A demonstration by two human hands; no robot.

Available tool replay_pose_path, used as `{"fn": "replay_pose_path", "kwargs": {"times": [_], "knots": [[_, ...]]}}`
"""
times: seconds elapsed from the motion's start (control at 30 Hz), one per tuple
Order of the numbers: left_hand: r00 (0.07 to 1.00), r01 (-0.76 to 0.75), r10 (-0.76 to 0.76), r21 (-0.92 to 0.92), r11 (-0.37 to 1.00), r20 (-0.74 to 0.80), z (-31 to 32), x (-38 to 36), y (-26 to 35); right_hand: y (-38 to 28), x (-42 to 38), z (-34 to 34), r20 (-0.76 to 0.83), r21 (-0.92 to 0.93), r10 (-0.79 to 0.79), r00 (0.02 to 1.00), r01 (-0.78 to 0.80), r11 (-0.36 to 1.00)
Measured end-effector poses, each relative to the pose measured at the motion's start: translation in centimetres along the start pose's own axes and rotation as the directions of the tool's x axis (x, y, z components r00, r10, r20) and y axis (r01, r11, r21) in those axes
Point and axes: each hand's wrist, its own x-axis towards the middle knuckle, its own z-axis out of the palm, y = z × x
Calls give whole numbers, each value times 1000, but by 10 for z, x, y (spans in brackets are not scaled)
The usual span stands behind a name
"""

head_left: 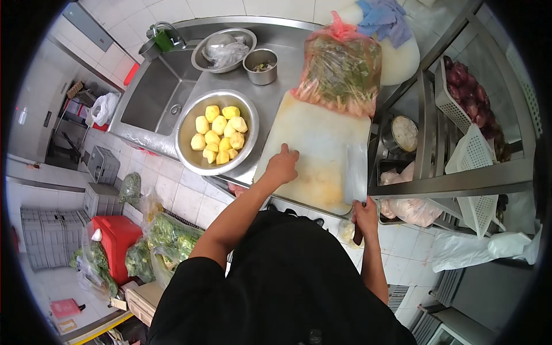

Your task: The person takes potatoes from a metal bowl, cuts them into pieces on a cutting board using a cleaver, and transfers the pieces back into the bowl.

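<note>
My right hand (365, 217) grips the dark handle of a cleaver (356, 172) at the near right edge of a cutting board (313, 135). The cleaver's broad metal blade lies over the board's right side. My left hand (282, 165) is over the board's left part, fingers partly stretched out, with nothing visible in it. Left of that hand stands a steel bowl (183, 129) of peeled yellow potatoes (218, 123), some whole and some in smaller pieces. At the board's far edge rests a tied reddish plastic bag (342, 72) of leafy green vegetables.
A sink (158, 95) is at the left, behind the potato bowl. A wide basin (233, 34) holding plastic and a small pot (270, 57) stand at the back. On the right, a metal rack (425, 126) holds a basket of red onions (467, 86). Bagged greens (172, 238) lie on the floor.
</note>
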Motion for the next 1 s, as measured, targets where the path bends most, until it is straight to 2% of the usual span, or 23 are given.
{"fn": "replay_pose_path", "kwargs": {"times": [0.07, 0.13, 0.17, 0.23, 0.3, 0.33, 0.37, 0.4, 0.43, 0.47, 0.5, 0.53, 0.6, 0.63, 0.7, 0.73, 0.83, 0.87, 0.93, 1.0], "knots": [[1000, 15, -16, -41, 999, -24, 1, -5, -6, 4, -1, -1, -15, 11, 7, 1000, -7, 1000], [997, 8, -24, -204, 979, -76, -2, -12, -14, -2, -3, -2, -13, -3, 10, 1000, -10, 1000], [997, 11, -28, -204, 979, -78, -5, -15, -20, -4, -3, -2, -13, -17, 11, 1000, -12, 1000], [970, -34, -63, -389, 920, -233, -22, -25, -33, -6, -1, -2, -5, -9, 16, 1000, -16, 1000], [882, -177, -65, -457, 872, -466, -35, -29, -85, -5, 0, -3, 2, -2, 30, 1000, -30, 1000], [820, -76, -209, -464, 883, -533, -57, -44, -93, -3, 1, -4, -2, -9, 12, 1000, -12, 1000], [797, -47, -250, -468, 882, -550, -73, -53, -118, -2, 2, -4, -4, -16, -8, 1000, 8, 1000], [797, 97, -375, -511, 854, -475, -77, -55, -155, -2, 3, -3, 2, -16, -8, 1000, 8, 1000], [836, 195, -369, -408, 892, -406, -87, -61, -180, -2, 3, -3, 6, -19, 3, 1000, -3, 1000], [869, 332, -435, -376, 865, -234, -114, -79, -167, -3, 5, -2, 9, -21, 11, 1000, -11, 1000], [850, 392, -443, -219, 893, -285, -100, -66, -217, -4, 6, -2, 11, -20, 7, 1000, -7, 1000], [787, 475, -484, -125, 871, -381, -105, -63, -227, -3, 7, -2, 17, -22, 13, 1000, -13, 1000], [656, 592, -580, -148, 792, -483, -128, -64, -205, -3, 8, -1, 27, -29, 18, 999, -18, 999], [653, 594, -584, -153, 790, -482, -128, -57, -211, -4, 9, 0, 31, -59, 14, 999, -12, 998], [676, 669, -620, -22, 743, -398, -122, -39, -228, -7, 12, 2, 32, -89, 7, 999, -4, 996], [679, 665, -617, -22, 747, -398, -116, -33, -239, -9, 12, 4, 44, -77, -11, 999, 15, 997], [725, 584, -402, 189, 790, -559, -92, -11, -278, -3, 12, 6, 46, -59, -56, 997, 59, 997], [741, 565, -386, 199, 801, -549, -90, -9, -279, 1, 12, 5, 56, -56, -92, 994, 95, 994], [693, 585, -422, 114, 803, -585, -91, -6, -275, 2, 8, 4, 50, -58, -46, 998, 48, 997], [750, 547, -383, 181, 817, -540, -99, -6, -277, 2, 2, 3, 29, -154, -63, 998, 66, 986]]}}
